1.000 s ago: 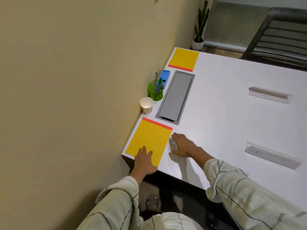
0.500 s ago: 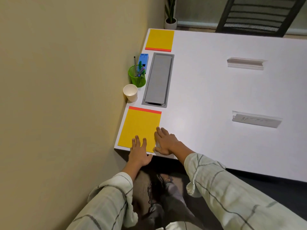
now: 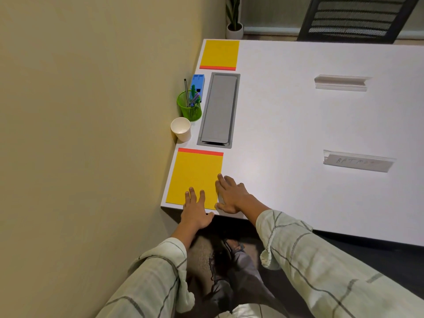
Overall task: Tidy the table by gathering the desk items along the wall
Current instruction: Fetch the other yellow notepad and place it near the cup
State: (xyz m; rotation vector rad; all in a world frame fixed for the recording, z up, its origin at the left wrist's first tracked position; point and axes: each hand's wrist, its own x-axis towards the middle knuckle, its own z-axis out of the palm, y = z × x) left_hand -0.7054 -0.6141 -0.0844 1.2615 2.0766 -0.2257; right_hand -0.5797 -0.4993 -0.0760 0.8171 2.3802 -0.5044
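A yellow notepad with a red top strip [image 3: 195, 175] lies at the table's near corner against the wall. My left hand [image 3: 195, 210] rests flat on its near edge, fingers apart. My right hand [image 3: 231, 195] lies flat on the white table [image 3: 286, 134], its fingertips touching the pad's right edge. Further along the wall stand a white paper cup [image 3: 181, 129], a green mesh pen holder [image 3: 189, 106] with pens, a blue box [image 3: 197, 84] and a second yellow notepad [image 3: 219, 55].
A grey cable hatch [image 3: 219, 110] is set into the table beside the cup and holder. Two clear name stands [image 3: 341, 82] [image 3: 358, 160] sit out on the right. A black chair [image 3: 358, 17] and a potted plant [image 3: 234, 21] stand beyond the far edge.
The view has shifted and straightened on the table. Both hands slid toward the table's near edge and stay flat at the near notepad.
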